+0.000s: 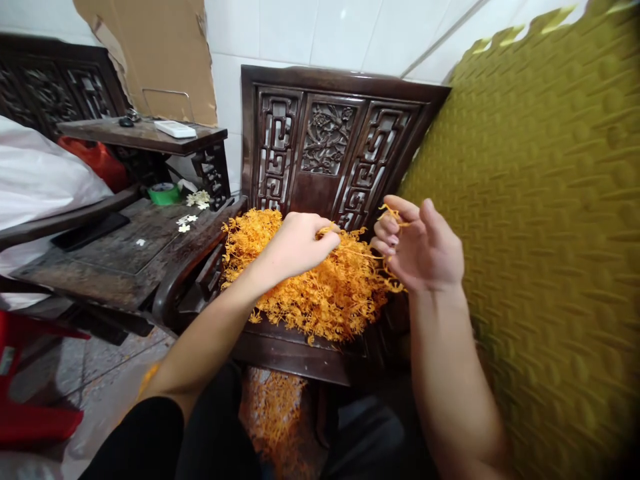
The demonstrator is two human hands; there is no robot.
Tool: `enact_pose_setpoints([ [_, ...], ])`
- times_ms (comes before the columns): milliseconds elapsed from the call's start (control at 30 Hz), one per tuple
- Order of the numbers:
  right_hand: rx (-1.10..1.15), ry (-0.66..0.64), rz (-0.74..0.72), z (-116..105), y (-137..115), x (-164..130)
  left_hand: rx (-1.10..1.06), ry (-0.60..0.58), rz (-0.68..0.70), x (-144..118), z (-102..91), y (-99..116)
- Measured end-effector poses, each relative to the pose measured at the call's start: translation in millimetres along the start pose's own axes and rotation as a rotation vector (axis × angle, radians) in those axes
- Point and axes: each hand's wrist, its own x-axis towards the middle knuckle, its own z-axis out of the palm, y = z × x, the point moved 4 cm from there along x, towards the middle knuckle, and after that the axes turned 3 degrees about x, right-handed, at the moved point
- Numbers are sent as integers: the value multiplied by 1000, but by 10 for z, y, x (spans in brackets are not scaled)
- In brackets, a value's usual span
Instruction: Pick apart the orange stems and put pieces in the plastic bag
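Note:
A heap of small orange plastic-looking sprigs point(320, 300), thin-stemmed with branching tips, is piled on the seat of a dark carved wooden chair point(310, 363). Over the top of the heap, my left hand point(305, 243) is closed, thumb and fingers pinching an orange sprig partly hidden by the hand. To its right, my right hand point(425, 247) is raised beside the heap with the palm turned in. Its fingers are curled around an orange sprig point(390, 213) while the thumb stands apart. Thin orange strands hang below these fingers.
At left, a dark wooden seat point(100, 257) bears green tape point(164, 193) and pale flower-shaped pieces point(199, 199). A side table point(145, 137) holds a white device point(175, 129). Textured yellow-green foam mats point(550, 200) stand close at right. Orange bits point(275, 407) litter the floor.

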Motion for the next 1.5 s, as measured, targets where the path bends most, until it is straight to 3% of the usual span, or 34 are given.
enact_pose_setpoints([
  [133, 47, -80, 10, 259, -55, -128, -171, -37, -132, 49, 46, -121],
  [300, 14, -103, 12, 287, -94, -174, -305, 28, -64, 76, -83, -138],
  [500, -58, -23, -114, 199, -143, -155, -214, -84, -108, 95, -81, -190],
  [700, -133, 16, -225, 193, -191, -185, -53, -157, -123, 99, 96, -158],
  [800, -153, 49, -249, 207, -241, -224, -87, -171, -118, 119, 173, -187],
  [900, -178, 71, -267, 211, -300, -258, -307, -199, -236, 127, 239, -311],
  [1067, -167, 71, -297, 207, -361, -301, -937, -288, -468, 138, 400, -481],
  [1167, -216, 66, -311, 217, -375, -333, -1129, -329, -603, 142, 496, -503],
  [1300, -326, -14, -379, 242, -399, -378, -1352, -400, -641, 138, 625, -453],
  [1500, -414, -42, -463, 185, -441, -405, -1650, -276, -785, 145, 777, -516],
])
